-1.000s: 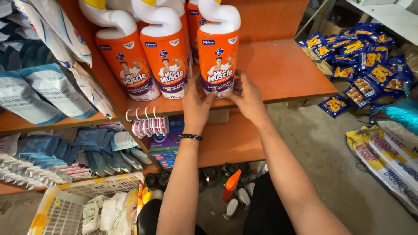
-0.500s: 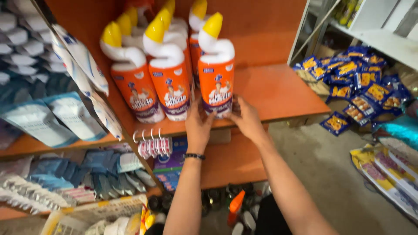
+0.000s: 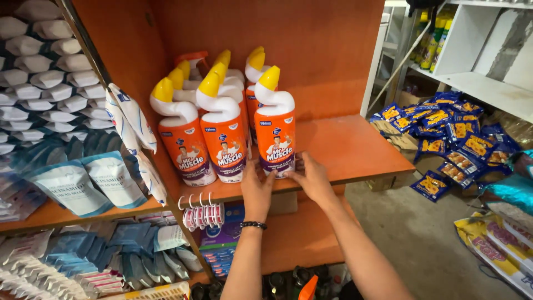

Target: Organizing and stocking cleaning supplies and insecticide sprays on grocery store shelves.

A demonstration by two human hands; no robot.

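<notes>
Change: view has tilted up since the earlier frames, so the yellow caps and the shelf's orange back wall now show; both hands stay at the foot of the same front bottle, which has not left its spot.
Left hand (image 3: 256, 189): fingers spread and pressed flat against the lower left side of the front bottle (image 3: 276, 129), a dark beaded bracelet (image 3: 254, 225) on the wrist; it cups the base rather than closing round it.
Front bottle: upright on the orange shelf (image 3: 355, 150), caught between the two hands; orange body, white bent neck, yellow cap, purple band at the base.
Right hand (image 3: 313, 178): fingertips laid on the bottle's lower right side, palm open behind them; pressing, not clenched.
Left of the grip: two more bottles (image 3: 202, 136) of the same kind stand in the front row, touching side by side, others ranked behind them.
Further left: white pouches (image 3: 72, 186) on the next shelf.
Below the grip: pink hooks (image 3: 202, 214) hang under the shelf edge.
Right of the grip: bare shelf, then blue and yellow sachets (image 3: 449, 136) heaped well apart from the hands.
</notes>
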